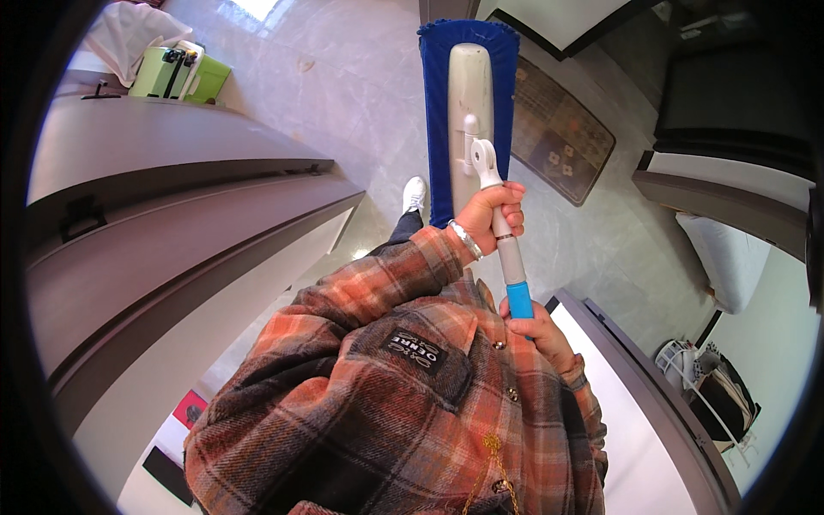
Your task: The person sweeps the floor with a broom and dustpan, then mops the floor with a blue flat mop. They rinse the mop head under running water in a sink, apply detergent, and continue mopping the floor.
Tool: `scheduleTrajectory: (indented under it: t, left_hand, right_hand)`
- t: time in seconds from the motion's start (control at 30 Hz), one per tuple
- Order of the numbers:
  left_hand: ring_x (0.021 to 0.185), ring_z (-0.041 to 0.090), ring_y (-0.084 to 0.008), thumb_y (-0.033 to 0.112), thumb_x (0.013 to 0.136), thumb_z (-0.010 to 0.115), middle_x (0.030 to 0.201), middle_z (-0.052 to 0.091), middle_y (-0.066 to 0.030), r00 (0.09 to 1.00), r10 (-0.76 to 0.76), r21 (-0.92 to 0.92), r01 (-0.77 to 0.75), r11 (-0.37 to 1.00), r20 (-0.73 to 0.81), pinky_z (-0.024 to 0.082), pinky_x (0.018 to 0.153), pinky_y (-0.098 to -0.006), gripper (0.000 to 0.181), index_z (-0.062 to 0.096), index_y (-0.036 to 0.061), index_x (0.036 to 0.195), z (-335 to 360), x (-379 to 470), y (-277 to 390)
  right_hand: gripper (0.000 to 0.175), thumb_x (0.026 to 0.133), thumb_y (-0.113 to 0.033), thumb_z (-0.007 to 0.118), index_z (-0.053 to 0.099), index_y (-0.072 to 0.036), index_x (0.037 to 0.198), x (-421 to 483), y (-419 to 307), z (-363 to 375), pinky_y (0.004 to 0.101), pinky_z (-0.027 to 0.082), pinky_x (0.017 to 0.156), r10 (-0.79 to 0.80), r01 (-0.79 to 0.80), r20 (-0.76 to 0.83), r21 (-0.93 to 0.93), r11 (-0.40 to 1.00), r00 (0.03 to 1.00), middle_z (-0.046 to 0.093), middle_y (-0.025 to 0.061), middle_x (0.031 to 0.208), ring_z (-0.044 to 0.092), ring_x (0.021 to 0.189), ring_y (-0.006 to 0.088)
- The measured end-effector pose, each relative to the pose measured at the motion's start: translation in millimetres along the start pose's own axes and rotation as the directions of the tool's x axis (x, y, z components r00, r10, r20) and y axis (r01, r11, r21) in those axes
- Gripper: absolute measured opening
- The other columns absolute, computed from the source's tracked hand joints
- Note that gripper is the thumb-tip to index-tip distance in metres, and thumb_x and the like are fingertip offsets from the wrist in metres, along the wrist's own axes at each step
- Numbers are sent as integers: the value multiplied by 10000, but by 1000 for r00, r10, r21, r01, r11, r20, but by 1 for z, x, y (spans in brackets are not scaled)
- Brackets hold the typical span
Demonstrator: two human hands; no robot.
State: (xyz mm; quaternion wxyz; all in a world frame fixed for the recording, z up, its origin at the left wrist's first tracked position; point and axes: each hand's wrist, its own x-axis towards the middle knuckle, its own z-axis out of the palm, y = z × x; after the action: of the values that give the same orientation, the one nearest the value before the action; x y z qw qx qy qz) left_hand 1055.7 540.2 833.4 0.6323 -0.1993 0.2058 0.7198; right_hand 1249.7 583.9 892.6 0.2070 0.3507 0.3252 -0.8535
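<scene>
A flat mop with a blue cloth pad [438, 129] and a white plastic plate [470, 84] is held up in front of me, its pad pointing away from my body. My left hand [492, 215], with a silver bangle at the wrist, is closed round the light upper part of the mop handle [512, 257], just below the swivel joint [484, 158]. Lower down, near my chest, my right hand [537, 328] grips the blue section of the handle [520, 301]. The ends of the fingers of my right hand are partly hidden behind the handle.
Grey tiled floor [360, 84] lies below. A patterned mat [566, 141] is beyond the mop pad, at the right. A grey-brown door or panel [193, 199] stands at left, with green containers [209, 77] farther off. Another white panel edge [644, 360] is close at lower right.
</scene>
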Motion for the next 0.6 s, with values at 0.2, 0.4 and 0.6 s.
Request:
scheduleTrajectory:
  t: [0.2,0.4,0.6]
  left_hand:
    - [463,417,-134,55,725,540,546,387,1,994,58,53,-54,997,-91,371,478,-307,168,452,69,868,-9,0,-6]
    - [459,391,-122,59,731,536,539,370,12,999,50,33,-50,998,-4,347,474,-291,156,456,74,864,-9,0,4]
    - [462,383,-115,63,740,535,535,359,21,993,34,-29,-31,999,112,337,474,-286,148,469,79,871,-17,9,12]
  right_hand:
    - [313,727,-204,632,460,-13,907,13,20,-2,272,433,631,-388,-3,-303,-792,611,871,531,81,749,518,680,146]
    - [297,743,-196,624,461,-5,902,14,16,1,260,427,639,-295,32,-264,-693,720,918,519,61,724,507,672,134]
    - [268,756,-174,608,479,-16,929,14,-1,1,217,397,678,-134,103,-74,-326,940,988,514,15,756,498,704,128]
